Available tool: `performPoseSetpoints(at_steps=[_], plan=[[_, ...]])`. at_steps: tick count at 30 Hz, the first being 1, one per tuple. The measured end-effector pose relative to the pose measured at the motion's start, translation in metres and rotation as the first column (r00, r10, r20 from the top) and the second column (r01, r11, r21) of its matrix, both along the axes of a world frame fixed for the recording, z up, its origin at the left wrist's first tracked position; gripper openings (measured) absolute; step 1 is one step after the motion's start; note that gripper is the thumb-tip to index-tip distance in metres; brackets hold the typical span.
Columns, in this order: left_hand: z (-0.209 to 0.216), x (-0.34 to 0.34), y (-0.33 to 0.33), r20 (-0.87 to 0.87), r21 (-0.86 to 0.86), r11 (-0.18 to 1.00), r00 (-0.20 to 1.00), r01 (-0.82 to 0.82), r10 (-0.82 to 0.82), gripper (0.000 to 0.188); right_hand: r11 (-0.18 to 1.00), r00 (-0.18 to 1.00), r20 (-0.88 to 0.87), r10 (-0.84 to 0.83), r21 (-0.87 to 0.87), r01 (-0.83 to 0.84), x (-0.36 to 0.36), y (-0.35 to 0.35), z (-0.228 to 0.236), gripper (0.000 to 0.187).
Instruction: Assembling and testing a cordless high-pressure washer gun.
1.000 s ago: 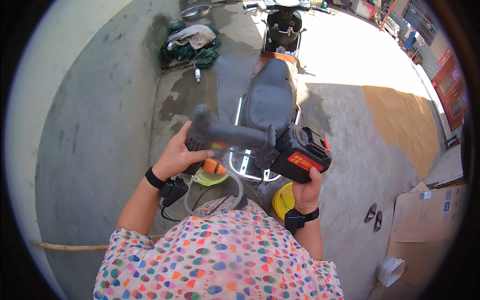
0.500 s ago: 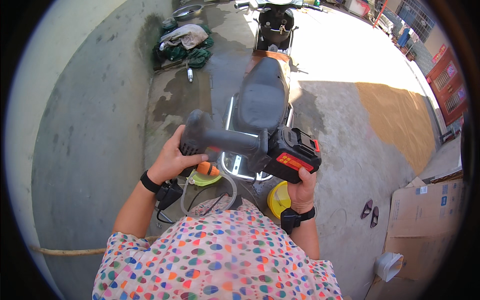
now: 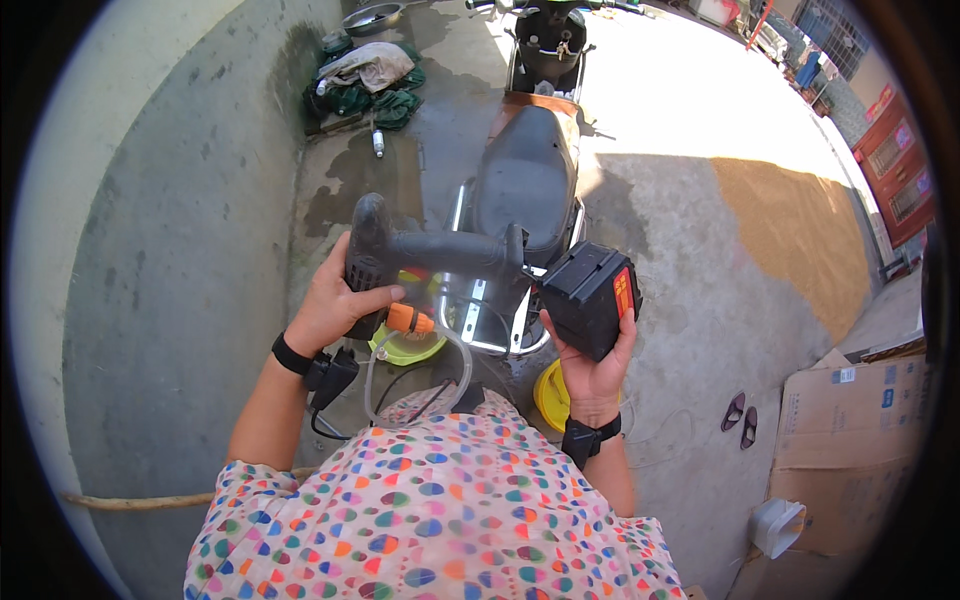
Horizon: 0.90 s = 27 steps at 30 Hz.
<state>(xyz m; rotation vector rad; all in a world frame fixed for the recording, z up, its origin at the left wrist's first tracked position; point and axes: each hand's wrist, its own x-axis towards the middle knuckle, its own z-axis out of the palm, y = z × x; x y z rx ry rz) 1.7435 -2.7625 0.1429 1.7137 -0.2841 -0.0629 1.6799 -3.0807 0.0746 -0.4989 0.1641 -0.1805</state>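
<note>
My left hand (image 3: 325, 298) is closed round the head of a black cordless washer gun (image 3: 445, 250), whose handle points to the right. An orange hose connector (image 3: 405, 318) sits below that hand, and a clear hose (image 3: 467, 362) loops down from it toward my lap. In my right hand (image 3: 595, 380) is a black battery pack (image 3: 585, 300) with a red and yellow label. A small gap separates the pack from the handle's end. My fingers hold the pack from below and along its sides.
A scooter (image 3: 525, 185) with a black seat stands ahead. Near me are a lime-green basin (image 3: 408, 353) and a yellow bucket (image 3: 548, 400). Dark green cloth and a sack (image 3: 370, 72) lie by the left wall. Sandals (image 3: 742, 418), cardboard (image 3: 845, 430) and spread grain (image 3: 790, 230) are on the right.
The battery pack has come off the gun's handle. My right hand has turned it and holds it from below. The gun has shifted slightly left and up in my left hand.
</note>
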Motion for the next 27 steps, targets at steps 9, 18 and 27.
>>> performPoseSetpoints(at_steps=[9,18,27], plan=[[0.001,-0.001,0.004,-0.026,-0.016,0.998,0.998,-0.055,0.054,0.063,0.841,0.999,0.032,-0.016,0.542,-0.004,0.012,0.0,-0.013,0.046],[-0.003,0.003,-0.003,-0.046,0.052,0.999,0.999,0.015,-0.013,0.073,0.834,0.998,-0.007,0.059,0.551,-0.045,0.005,0.006,-0.013,0.052],[-0.001,0.004,-0.007,-0.01,-0.012,1.0,1.0,0.013,-0.013,0.066,0.862,0.995,0.01,0.099,0.498,-0.091,0.0,0.011,-0.002,0.055]])
